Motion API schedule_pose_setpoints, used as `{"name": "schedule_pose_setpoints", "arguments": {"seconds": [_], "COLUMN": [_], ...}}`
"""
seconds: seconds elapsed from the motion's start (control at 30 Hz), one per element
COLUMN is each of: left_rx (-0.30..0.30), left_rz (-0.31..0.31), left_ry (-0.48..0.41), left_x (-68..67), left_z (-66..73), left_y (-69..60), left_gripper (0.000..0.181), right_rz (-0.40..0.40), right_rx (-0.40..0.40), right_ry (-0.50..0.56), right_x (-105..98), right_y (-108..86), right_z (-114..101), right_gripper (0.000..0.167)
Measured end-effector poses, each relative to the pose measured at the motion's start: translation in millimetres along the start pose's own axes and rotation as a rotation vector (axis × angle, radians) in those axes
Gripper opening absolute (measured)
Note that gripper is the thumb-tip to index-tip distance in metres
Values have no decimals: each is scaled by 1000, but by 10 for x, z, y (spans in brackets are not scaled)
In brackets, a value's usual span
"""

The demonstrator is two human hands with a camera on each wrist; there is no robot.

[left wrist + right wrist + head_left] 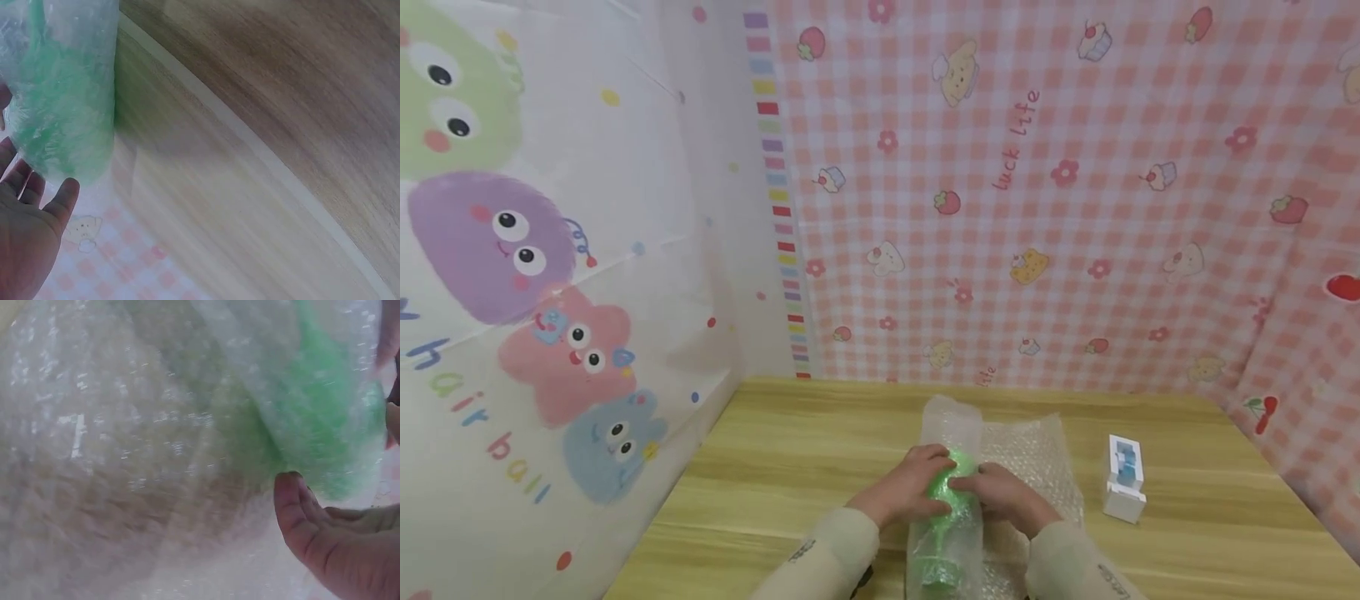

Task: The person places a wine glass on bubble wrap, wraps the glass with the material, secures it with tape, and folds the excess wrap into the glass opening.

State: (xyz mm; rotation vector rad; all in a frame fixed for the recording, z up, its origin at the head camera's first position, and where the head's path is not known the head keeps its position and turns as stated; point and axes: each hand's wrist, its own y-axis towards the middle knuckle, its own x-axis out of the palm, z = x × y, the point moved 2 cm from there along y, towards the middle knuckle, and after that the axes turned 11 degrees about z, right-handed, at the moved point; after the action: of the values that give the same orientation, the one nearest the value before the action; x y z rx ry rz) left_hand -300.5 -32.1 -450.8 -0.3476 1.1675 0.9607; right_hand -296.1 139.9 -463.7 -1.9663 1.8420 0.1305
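A green stemmed glass [942, 504] lies rolled in clear bubble wrap [951, 421], its bowl towards the far side and its foot towards me. More of the bubble wrap spreads flat to the right. My left hand [913, 485] holds the roll from the left, with thumb and fingers over the bowl. From the right my right hand [1011, 493] grips the same part, its thumb on top. In the left wrist view, the left fingers [61, 201] curve near the roll's bowl end. The right fingertips [289, 487] touch the wrap beside the bowl in the right wrist view.
A small white box [1124, 504] with a blue part on it stands to the right on the wooden table [790, 450]. A cartoon-print cloth [700, 267] hangs at the left, and a pink checked cloth [910, 233] covers the back and right.
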Motion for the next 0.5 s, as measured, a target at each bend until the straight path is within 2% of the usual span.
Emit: {"name": "schedule_pose_setpoints", "arguments": {"seconds": [0.07,0.17,0.3,0.4,0.5], "left_rx": [-16,-46,-94,-107,-93], "left_rz": [-1,9,46,77,84], "left_ry": [-14,-53,-149,-184,-172], "left_x": [10,23,8,-20,-35], "left_z": [11,7,-35,-73,-108], "left_y": [2,-2,-15,-24,-35], "left_gripper": [58,60,62,56,49], "right_rz": [65,94,67,43,26], "right_rx": [4,2,8,14,21], "right_ry": [-28,-16,43,82,94], "right_x": [-15,-18,-3,4,5], "right_y": [-15,-35,-47,-44,-35], "right_z": [-18,-22,12,31,37], "right_gripper": [76,73,58,60,62]}}
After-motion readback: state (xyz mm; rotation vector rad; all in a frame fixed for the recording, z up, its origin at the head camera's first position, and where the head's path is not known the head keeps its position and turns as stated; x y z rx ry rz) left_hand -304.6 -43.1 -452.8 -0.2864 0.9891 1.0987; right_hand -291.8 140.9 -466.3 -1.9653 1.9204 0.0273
